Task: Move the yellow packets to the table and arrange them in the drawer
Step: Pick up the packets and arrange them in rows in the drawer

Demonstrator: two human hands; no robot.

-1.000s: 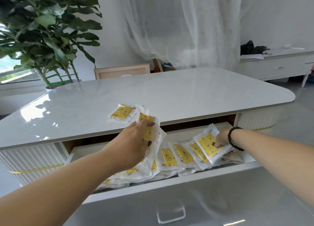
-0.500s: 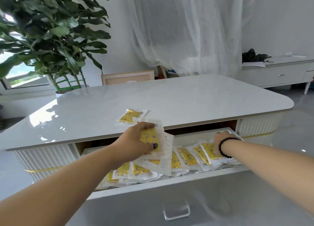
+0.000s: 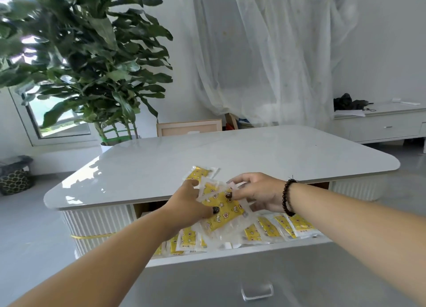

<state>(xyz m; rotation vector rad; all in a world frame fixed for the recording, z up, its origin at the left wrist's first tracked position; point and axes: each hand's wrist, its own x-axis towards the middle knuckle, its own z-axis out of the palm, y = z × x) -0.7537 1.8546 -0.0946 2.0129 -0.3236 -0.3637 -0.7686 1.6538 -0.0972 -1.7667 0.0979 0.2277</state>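
Setting: white room; sheer curtain point(image 3: 265, 60) at back, large leafy plant point(image 3: 87, 60) left, low white cabinet point(image 3: 387, 126) right. Surface: glossy white desk point(image 3: 161, 166), drawer point(image 3: 230, 253) pulled open below its near edge.

Contents: yellow packets in drawer point(image 3: 272, 230), overlapping in a rough row; one yellow packet point(image 3: 198, 173) lying on the desk near its front edge.

Held item: small stack of packets point(image 3: 221, 211), above the drawer. Left hand point(image 3: 186, 205) grips it, thumb on top. Right hand point(image 3: 255, 193) pinches its far side, remaining fingers loosely spread.

Step, judged: transfer of packets from drawer to desk, partway done. Next calls for setting the stack flat beside the lone packet without spilling.
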